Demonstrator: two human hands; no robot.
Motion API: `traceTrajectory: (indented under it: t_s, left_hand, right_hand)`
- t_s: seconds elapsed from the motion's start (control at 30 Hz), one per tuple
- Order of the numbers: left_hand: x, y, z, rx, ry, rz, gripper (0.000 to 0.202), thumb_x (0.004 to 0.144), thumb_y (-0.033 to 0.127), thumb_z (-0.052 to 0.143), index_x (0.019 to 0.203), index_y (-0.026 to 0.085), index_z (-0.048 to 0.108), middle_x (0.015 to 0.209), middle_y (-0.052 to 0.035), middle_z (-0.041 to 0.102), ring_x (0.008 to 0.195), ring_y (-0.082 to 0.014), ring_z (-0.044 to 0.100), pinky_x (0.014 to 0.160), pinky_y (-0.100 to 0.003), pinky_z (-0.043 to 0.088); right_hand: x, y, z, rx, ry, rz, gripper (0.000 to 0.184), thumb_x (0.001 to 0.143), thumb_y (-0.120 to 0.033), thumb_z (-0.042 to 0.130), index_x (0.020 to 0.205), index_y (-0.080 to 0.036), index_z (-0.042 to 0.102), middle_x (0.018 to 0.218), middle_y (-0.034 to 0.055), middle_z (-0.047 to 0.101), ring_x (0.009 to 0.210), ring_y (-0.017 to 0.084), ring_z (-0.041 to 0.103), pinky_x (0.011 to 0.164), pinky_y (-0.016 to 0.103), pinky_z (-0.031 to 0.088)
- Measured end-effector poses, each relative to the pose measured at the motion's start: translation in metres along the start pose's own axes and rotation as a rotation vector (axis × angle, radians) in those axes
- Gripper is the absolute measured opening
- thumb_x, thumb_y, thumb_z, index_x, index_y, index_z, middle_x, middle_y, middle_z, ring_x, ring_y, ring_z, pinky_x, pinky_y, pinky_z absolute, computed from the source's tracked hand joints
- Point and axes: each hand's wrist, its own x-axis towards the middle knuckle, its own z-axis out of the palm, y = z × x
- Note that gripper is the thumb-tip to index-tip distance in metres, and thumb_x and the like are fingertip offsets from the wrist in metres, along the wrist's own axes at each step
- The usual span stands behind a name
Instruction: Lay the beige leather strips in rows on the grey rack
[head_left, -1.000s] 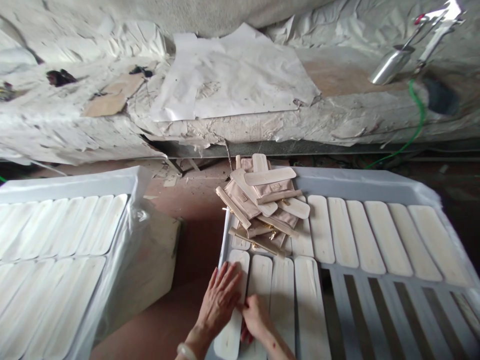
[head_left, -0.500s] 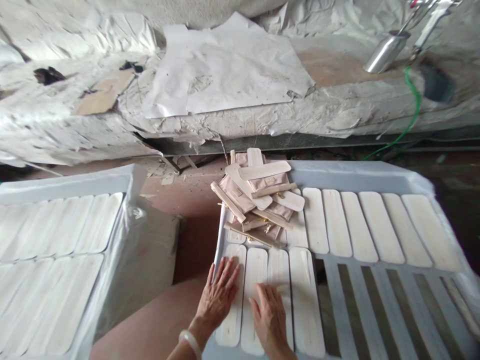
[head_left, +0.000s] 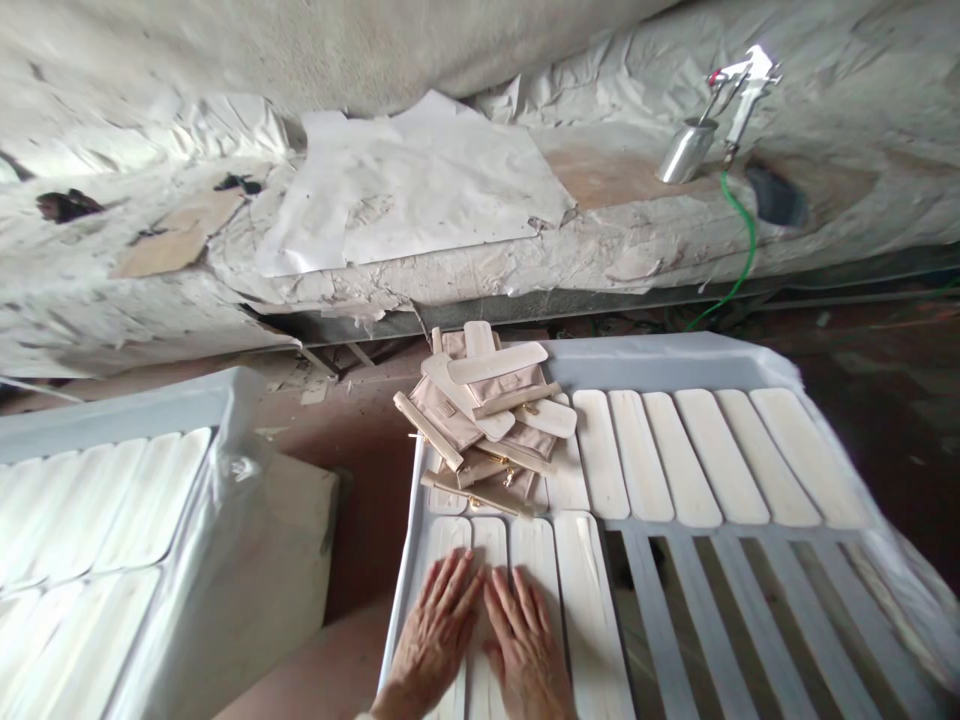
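Observation:
My left hand (head_left: 436, 622) lies flat, fingers spread, across the pale round-cornered strips (head_left: 589, 600) in the front row at the left end of a grey slatted crate. Beside it my right hand (head_left: 525, 635) rests flat on the neighbouring strips, its fingers stretched out and pointing away from me. The two hands nearly touch at the fingertips. Just beyond them sits a loose heap of beige zippered pouches (head_left: 442, 410), with a few pale strips (head_left: 499, 362) lying across and among them.
Behind the heap, a back row of strips (head_left: 701, 455) runs rightward inside the crate (head_left: 660, 350). Bare slats (head_left: 675, 600) with gaps lie at front right. Another crate (head_left: 180, 395) of strips stands left. A spray gun (head_left: 742, 95) with a green hose (head_left: 750, 235) stands on the paint-crusted bench.
My right hand has flattened and stretched out its fingers. My left hand has come closer to it, over the strips. The camera view has shifted, moving the bench lower in the picture.

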Motion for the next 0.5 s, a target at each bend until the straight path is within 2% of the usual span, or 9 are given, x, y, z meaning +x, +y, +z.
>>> traceTrajectory:
  t_s: [0.3,0.5]
  left_hand:
    - [-0.003,-0.001,-0.004,0.047,-0.02,0.045,0.058,0.092,0.025,0.046,0.147,0.024,0.026,0.156,-0.0041,0.024,0.143,-0.0253,0.023,0.116,-0.041,0.029]
    - [-0.005,0.001,0.001,0.049,-0.019,-0.006,0.058,0.091,0.022,0.046,0.147,0.022,0.028,0.155,-0.0047,0.026,0.143,-0.0265,0.022,0.117,-0.044,0.025]
  right_hand:
    - [-0.009,0.006,0.011,-0.004,0.032,-0.033,0.072,0.085,-0.033,0.051,0.151,-0.022,0.023,0.154,0.0013,0.017,0.142,0.031,0.005,0.114,0.046,-0.009]
    - [-0.006,0.01,0.0,-0.014,0.045,-0.043,0.071,0.086,-0.038,0.052,0.15,-0.021,0.024,0.154,0.0028,0.019,0.142,0.03,0.004,0.114,0.046,-0.01]
